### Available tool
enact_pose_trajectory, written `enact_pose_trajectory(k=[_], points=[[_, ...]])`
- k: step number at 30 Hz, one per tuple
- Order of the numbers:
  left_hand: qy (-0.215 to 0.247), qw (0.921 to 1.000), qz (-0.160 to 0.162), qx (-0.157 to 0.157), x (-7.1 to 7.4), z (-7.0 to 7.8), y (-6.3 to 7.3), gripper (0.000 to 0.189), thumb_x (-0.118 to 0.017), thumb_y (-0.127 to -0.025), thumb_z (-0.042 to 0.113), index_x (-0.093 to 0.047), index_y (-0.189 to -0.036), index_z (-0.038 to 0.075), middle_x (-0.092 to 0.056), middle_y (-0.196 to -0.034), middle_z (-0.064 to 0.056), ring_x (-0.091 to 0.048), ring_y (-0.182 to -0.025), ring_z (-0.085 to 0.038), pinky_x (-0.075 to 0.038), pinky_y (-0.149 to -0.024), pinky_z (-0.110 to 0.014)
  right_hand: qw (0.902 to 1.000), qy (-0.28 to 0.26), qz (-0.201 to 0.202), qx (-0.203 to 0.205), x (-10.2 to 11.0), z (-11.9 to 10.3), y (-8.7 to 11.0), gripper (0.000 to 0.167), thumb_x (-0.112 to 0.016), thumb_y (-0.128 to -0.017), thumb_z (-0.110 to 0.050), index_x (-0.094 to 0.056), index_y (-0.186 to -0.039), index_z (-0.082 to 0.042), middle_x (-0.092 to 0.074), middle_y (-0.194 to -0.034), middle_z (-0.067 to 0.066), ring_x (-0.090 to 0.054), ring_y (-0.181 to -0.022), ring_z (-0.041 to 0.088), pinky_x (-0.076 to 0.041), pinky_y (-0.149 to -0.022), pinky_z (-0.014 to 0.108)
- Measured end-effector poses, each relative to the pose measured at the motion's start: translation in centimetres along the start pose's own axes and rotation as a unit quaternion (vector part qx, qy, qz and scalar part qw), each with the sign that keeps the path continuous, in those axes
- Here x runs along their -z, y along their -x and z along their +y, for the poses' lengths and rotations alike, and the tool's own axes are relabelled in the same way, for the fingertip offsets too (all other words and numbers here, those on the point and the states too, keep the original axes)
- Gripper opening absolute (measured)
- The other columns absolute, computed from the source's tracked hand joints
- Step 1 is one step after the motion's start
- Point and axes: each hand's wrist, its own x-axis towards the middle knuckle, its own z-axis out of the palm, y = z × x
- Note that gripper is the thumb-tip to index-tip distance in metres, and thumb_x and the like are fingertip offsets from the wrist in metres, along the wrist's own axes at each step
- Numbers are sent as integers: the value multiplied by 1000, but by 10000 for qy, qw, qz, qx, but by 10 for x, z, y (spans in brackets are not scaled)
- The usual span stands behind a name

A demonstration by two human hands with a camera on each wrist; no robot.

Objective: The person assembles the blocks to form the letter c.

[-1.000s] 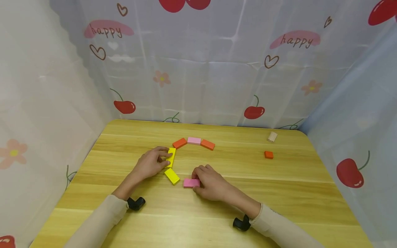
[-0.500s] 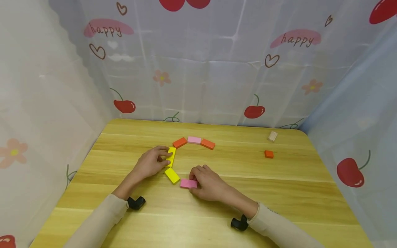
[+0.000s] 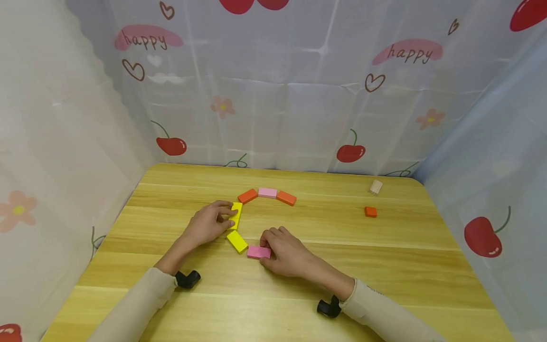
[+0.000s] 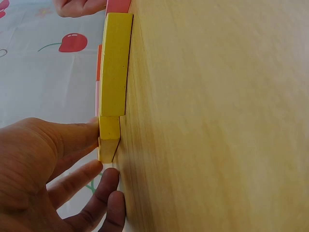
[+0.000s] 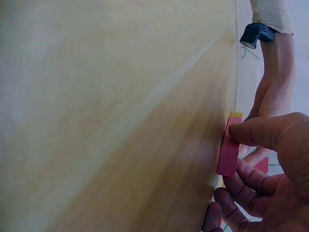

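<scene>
In the head view, my right hand [image 3: 286, 254] pinches the right end of a darker pink wooden block [image 3: 256, 252], thumb on the near side and fingers on the far side. The block lies flat, close beside the lower end of a tilted yellow block [image 3: 237, 242]. My left hand [image 3: 209, 223] holds another yellow block [image 3: 236, 216] above it, thumb and fingertips on its top and left edge. In the left wrist view, the thumb [image 4: 82, 134] touches that block. The right wrist view shows the pink block [image 5: 229, 150] between thumb and fingers.
At the back of the arc lie an orange block [image 3: 248, 196], a light pink block [image 3: 267, 193] and a second orange block [image 3: 286, 198]. Farther right are a small orange block [image 3: 370, 212] and a plain wood piece [image 3: 375, 187]. A printed curtain [image 3: 278, 118] hangs behind the table.
My right hand has slid the pink block left, and slightly away from me at the end, closer to the lower yellow block. The left hand stays on its yellow block.
</scene>
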Motion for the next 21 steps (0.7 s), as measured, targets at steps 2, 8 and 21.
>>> enact_pose_trajectory(k=[2,8,21], points=[[-3,10000,1,-7,0,0,0,36,-78,-100,23,-77,-135,16,-64,-155,-5,-71,-100,-15,-54,-78,-32,10000,11,-10,-4,0,0,0,32,-82,-94,-38,-64,-114,-20,-60,-102,-7,-48,-93,13,-42,-80,25],[10,10000,3,-27,0,-1,0,37,-78,-100,23,-77,-136,16,-63,-155,-5,-72,-100,-16,-54,-78,-32,10000,-56,17,10,0,1,1,36,-83,-93,-40,-64,-116,-18,-60,-103,-6,-48,-95,13,-43,-83,27],[3,10000,-14,-33,0,-2,0,38,-79,-100,24,-77,-137,17,-64,-154,-4,-71,-99,-15,-53,-78,-31,9957,-826,289,-305,11,21,13,46,-83,-91,-51,-65,-120,-19,-63,-104,-5,-54,-96,11,-49,-89,32]])
